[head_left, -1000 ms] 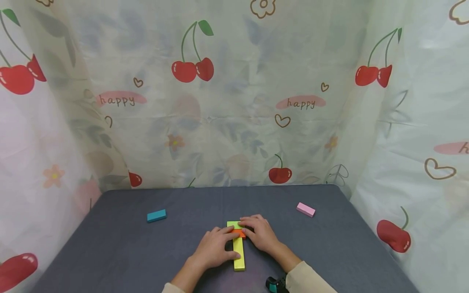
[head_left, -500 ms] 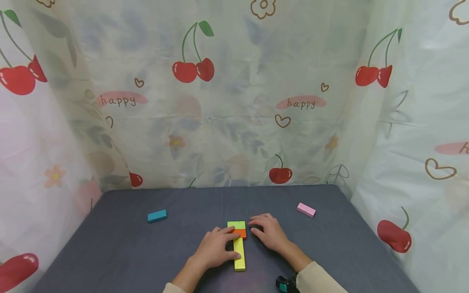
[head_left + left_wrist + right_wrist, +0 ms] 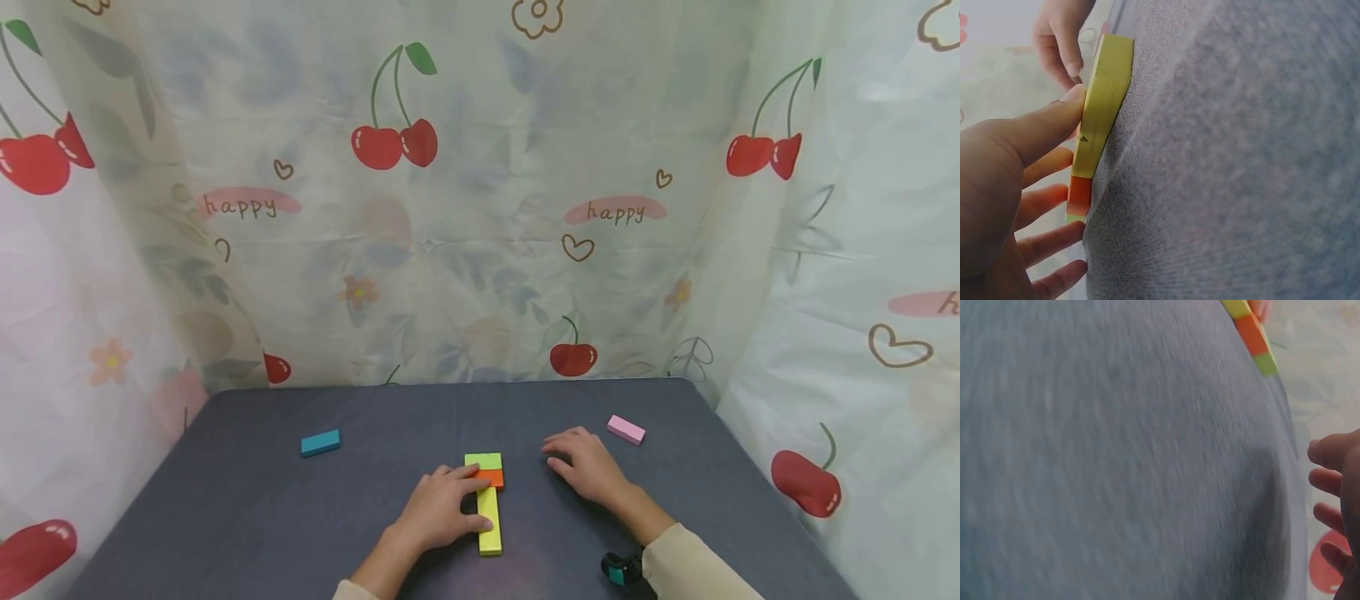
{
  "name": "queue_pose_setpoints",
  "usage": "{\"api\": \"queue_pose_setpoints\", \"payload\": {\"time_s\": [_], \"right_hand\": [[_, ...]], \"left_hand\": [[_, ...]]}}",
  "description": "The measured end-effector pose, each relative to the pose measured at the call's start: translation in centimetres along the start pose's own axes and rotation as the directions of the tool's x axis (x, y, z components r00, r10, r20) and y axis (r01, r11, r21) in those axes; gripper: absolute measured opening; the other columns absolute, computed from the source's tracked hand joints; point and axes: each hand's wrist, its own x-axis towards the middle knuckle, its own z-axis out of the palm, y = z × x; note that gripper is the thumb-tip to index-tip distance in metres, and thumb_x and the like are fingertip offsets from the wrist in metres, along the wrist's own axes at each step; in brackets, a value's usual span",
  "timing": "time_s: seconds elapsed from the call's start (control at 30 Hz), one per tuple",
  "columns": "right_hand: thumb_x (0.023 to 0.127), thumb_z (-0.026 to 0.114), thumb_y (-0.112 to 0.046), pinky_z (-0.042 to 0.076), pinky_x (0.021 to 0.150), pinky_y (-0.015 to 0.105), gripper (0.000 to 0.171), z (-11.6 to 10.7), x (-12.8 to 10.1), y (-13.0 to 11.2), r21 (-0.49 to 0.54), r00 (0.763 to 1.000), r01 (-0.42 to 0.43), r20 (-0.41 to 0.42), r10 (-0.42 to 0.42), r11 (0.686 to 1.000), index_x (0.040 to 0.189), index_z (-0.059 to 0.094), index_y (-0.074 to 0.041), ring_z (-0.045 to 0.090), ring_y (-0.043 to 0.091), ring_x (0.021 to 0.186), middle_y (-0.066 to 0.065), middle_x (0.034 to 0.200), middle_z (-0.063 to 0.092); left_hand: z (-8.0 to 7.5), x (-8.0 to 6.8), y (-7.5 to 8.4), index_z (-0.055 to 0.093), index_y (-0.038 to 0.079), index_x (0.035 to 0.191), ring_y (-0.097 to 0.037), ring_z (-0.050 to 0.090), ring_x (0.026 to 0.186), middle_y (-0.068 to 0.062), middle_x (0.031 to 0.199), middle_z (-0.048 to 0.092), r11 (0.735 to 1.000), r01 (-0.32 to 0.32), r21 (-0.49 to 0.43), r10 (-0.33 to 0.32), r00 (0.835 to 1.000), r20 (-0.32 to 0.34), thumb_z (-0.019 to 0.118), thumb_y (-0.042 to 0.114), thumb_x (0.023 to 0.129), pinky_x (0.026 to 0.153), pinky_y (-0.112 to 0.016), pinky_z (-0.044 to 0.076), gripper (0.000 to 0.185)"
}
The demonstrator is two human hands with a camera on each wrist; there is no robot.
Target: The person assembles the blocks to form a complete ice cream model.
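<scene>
A yellow block [image 3: 490,542] lies lengthwise toward me, its far end against an orange block [image 3: 493,478], with a light green block [image 3: 483,460] beyond that. My left hand [image 3: 442,508] rests on this row from the left, thumb on the yellow block and fingertips over the orange one. In the left wrist view the thumb touches the top of the yellow block [image 3: 1105,106], and the fingers spread fairly straight beside it. Apart from the row, my right hand [image 3: 588,467] hovers over the table to the right, fingers loosely bent and holding nothing. Nearest it is a pink block [image 3: 626,429].
On the dark grey table [image 3: 247,517], a blue block [image 3: 321,443] lies at the far left. A black wrist device [image 3: 621,569] is by the right sleeve. Behind the table hangs a curtain [image 3: 465,275] printed with cherries.
My right hand has let go of the green and orange blocks and moved right, toward the pink block. The left hand and the blocks have stayed in place.
</scene>
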Motion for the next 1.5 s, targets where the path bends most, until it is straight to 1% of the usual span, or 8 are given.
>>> {"api": "queue_pose_setpoints", "payload": {"time_s": [0.1, 0.2, 0.43, 0.57, 0.77, 0.97, 1.2, 1.5], "right_hand": [[0.086, 0.074, -0.012, 0.043, 0.089, 0.050, 0.019, -0.6, 0.0, 0.8, -0.039, 0.998, 0.042, -0.035, -0.043, 0.998, 0.105, 0.075, -0.011, 0.057, 0.024, 0.104, 0.002, 0.111, 0.069], [0.083, 0.075, -0.010, 0.044, 0.088, 0.051, 0.020, -0.9, -0.1, 1.6, -0.085, 0.992, 0.072, -0.093, -0.079, 0.994, 0.104, 0.075, -0.009, 0.058, 0.027, 0.103, 0.005, 0.112, 0.069], [0.083, 0.076, -0.012, 0.041, 0.093, 0.055, 0.030, -1.3, -0.3, 3.9, -0.163, 0.979, 0.000, -0.202, -0.033, 0.987, 0.112, 0.072, -0.008, 0.055, 0.032, 0.111, 0.011, 0.122, 0.065], [0.084, 0.076, -0.016, 0.041, 0.092, 0.058, 0.038, -1.6, -0.6, 4.8, -0.182, 0.972, -0.058, -0.235, 0.014, 0.982, 0.120, 0.069, -0.008, 0.052, 0.035, 0.116, 0.013, 0.128, 0.061], [0.085, 0.077, -0.022, 0.036, 0.094, 0.062, 0.055, -2.0, -1.0, 5.7, -0.181, 0.965, -0.168, -0.230, 0.124, 0.969, 0.135, 0.058, -0.009, 0.043, 0.039, 0.125, 0.016, 0.141, 0.049], [0.086, 0.075, -0.028, 0.033, 0.094, 0.065, 0.067, -2.0, -1.5, 6.6, -0.171, 0.948, -0.274, -0.211, 0.236, 0.946, 0.144, 0.048, -0.008, 0.036, 0.042, 0.131, 0.020, 0.147, 0.040], [0.087, 0.072, -0.032, 0.030, 0.096, 0.068, 0.070, -1.9, -2.0, 7.7, -0.165, 0.925, -0.366, -0.172, 0.339, 0.916, 0.145, 0.044, -0.006, 0.032, 0.045, 0.133, 0.024, 0.148, 0.037], [0.090, 0.067, -0.029, 0.024, 0.099, 0.068, 0.064, -2.2, -2.3, 8.3, -0.129, 0.884, -0.464, -0.126, 0.450, 0.876, 0.143, 0.044, -0.001, 0.030, 0.048, 0.132, 0.028, 0.144, 0.039]], "left_hand": [[-0.1, 0.0, 0.0, 0.066, 0.031, 0.128, -0.024, 0.050, 0.113, 0.002, 0.140, 0.052, 1.000, 0.001, 0.001, -0.001, 1.000, 0.000, 0.074, 0.058, 0.077, 0.088, -0.049, 0.041, 0.059], [-0.1, 0.0, 0.0, 0.065, 0.032, 0.128, -0.024, 0.050, 0.113, 0.002, 0.141, 0.052, 1.000, 0.005, 0.000, -0.005, 1.000, 0.004, 0.074, 0.059, 0.077, 0.087, -0.048, 0.041, 0.059], [-0.1, -0.1, 0.0, 0.065, 0.032, 0.129, -0.024, 0.049, 0.115, 0.002, 0.141, 0.051, 1.000, 0.005, -0.013, -0.005, 1.000, 0.011, 0.074, 0.059, 0.077, 0.090, -0.050, 0.040, 0.060], [-0.1, -0.1, 0.0, 0.065, 0.032, 0.129, -0.025, 0.049, 0.115, 0.002, 0.141, 0.051, 1.000, 0.003, -0.018, -0.003, 1.000, 0.013, 0.074, 0.059, 0.076, 0.091, -0.051, 0.040, 0.060], [-0.2, -0.2, 0.0, 0.064, 0.032, 0.130, -0.025, 0.049, 0.115, 0.003, 0.142, 0.051, 1.000, -0.003, -0.020, 0.003, 1.000, 0.016, 0.073, 0.059, 0.077, 0.090, -0.051, 0.040, 0.060], [-0.4, -0.1, 0.0, 0.064, 0.032, 0.130, -0.026, 0.049, 0.116, 0.002, 0.142, 0.051, 1.000, -0.005, -0.027, 0.006, 1.000, 0.023, 0.073, 0.059, 0.077, 0.091, -0.052, 0.039, 0.060], [-0.1, -0.1, -0.1, 0.064, 0.032, 0.131, -0.025, 0.049, 0.115, 0.003, 0.142, 0.051, 1.000, -0.010, -0.016, 0.011, 1.000, 0.016, 0.072, 0.060, 0.077, 0.090, -0.051, 0.040, 0.061], [0.0, 0.0, -0.3, 0.064, 0.032, 0.130, -0.025, 0.049, 0.115, 0.003, 0.141, 0.051, 1.000, -0.014, -0.016, 0.014, 1.000, 0.010, 0.072, 0.060, 0.077, 0.089, -0.050, 0.040, 0.060]]}}
